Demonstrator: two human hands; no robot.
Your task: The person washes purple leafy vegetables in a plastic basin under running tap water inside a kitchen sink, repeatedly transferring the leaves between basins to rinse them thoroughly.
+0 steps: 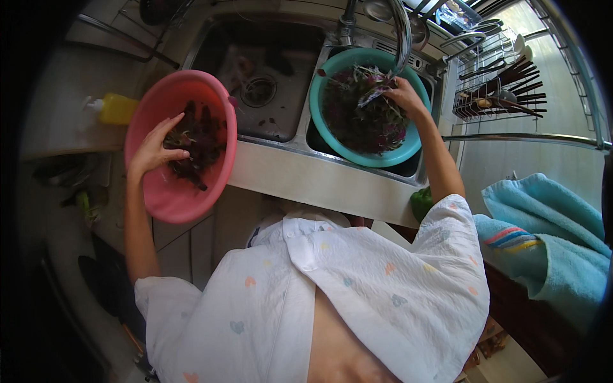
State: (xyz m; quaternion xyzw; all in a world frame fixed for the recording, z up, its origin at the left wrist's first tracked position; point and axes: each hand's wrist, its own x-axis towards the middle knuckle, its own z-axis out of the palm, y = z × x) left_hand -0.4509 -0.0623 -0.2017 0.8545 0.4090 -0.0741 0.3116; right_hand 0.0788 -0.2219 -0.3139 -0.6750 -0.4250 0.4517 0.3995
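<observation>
My left hand (160,146) reaches into a pink plastic basin (167,206) at the left, its fingers spread over dark purple-green leafy greens (201,143) lying in it. At the right, a teal plastic basin (320,125) sits over the right sink bowl, under the curved metal faucet (403,38). It holds a large heap of similar purple-green leafy greens (359,115). My right hand (406,95) is at that basin's upper right side, closed on some of the leaves beside the faucet's end.
Between the basins lies the left sink bowl (287,115) with scraps near its drain. A yellow bottle (117,109) stands left of the pink basin. At the right are a wire rack of chopsticks (515,91), a metal rail, a blue towel (570,258) and a green pepper (422,203).
</observation>
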